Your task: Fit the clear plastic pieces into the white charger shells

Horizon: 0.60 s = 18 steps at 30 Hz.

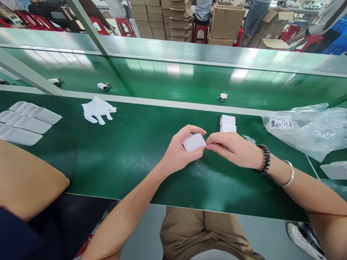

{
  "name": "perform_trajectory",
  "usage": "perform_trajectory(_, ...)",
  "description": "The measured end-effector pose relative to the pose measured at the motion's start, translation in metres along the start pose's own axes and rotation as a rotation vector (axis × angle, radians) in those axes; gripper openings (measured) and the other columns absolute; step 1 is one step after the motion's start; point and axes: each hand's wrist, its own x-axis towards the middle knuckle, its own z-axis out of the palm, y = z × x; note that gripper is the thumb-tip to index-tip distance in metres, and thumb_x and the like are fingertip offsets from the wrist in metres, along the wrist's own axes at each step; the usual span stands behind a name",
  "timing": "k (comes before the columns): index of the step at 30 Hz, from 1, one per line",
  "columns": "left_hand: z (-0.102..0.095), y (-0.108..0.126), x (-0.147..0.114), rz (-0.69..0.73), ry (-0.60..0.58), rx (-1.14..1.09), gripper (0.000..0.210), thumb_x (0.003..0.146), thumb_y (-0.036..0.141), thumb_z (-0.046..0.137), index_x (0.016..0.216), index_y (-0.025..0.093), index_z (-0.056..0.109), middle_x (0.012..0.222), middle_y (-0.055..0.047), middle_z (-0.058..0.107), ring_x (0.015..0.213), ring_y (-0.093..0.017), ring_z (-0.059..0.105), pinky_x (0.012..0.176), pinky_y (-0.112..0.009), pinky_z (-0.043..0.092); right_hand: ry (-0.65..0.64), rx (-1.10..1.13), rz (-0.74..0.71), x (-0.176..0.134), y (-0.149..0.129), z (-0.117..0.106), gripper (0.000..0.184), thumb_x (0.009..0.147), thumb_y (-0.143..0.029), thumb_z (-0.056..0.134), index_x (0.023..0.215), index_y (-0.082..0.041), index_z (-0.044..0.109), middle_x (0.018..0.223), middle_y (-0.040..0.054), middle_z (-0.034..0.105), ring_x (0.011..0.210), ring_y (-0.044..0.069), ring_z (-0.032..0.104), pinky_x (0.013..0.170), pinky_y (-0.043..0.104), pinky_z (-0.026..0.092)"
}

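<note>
My left hand (pixel 177 151) is wrapped around a small white plastic case (pixel 194 143), thumb along the near edge and fingers at the far side. The case is held just above the green work surface with its smooth face up. My right hand (pixel 238 148) has thumb and forefinger pinched together at the case's right corner. Whatever is between those fingertips is too small or hidden to make out. Just beyond my right hand stand two more white cases (pixel 227 120), partly covered by it. A little pile of tiny clear pieces (pixel 249 139) lies by the wrist.
A clear plastic bag (pixel 306 130) with a handwritten label lies at right, near a white part (pixel 334 170). At left are a white glove (pixel 98 109), rows of white housings (pixel 27 121) and a co-worker's bent arm (pixel 29 173). Small circuit boards (pixel 222 96) sit beyond the rail (pixel 162 103).
</note>
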Motion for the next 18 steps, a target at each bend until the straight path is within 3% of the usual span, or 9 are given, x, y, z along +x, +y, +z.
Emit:
perform_trajectory(9,0.0032,-0.0019,0.0011,0.179,0.030,0.145,0.032,0.075,0.011,0.067,0.106,0.020,0.062,0.105,-0.003,0.062,0.093,-0.015,0.061,0.080,-0.027,0.050,0.021,-0.024,-0.034,-0.0030,0.0008,0.0047,0.022,0.099,-0.021,0.045,0.078,-0.017,0.051,0.067,-0.0009,0.053,0.056,0.010,0.044,0.056,0.022,0.037)
perform_trajectory(18,0.0057,-0.0053,-0.0001,0.198,0.036,0.211,0.032,0.076,0.012,0.066,0.106,0.022,0.061,0.106,-0.004,0.061,0.095,-0.017,0.060,0.082,-0.030,0.050,0.001,-0.052,0.018,-0.0041,0.0007,0.0096,0.020,0.096,-0.019,0.043,0.077,-0.018,0.050,0.067,0.0004,0.053,0.057,0.011,0.045,0.057,0.024,0.035)
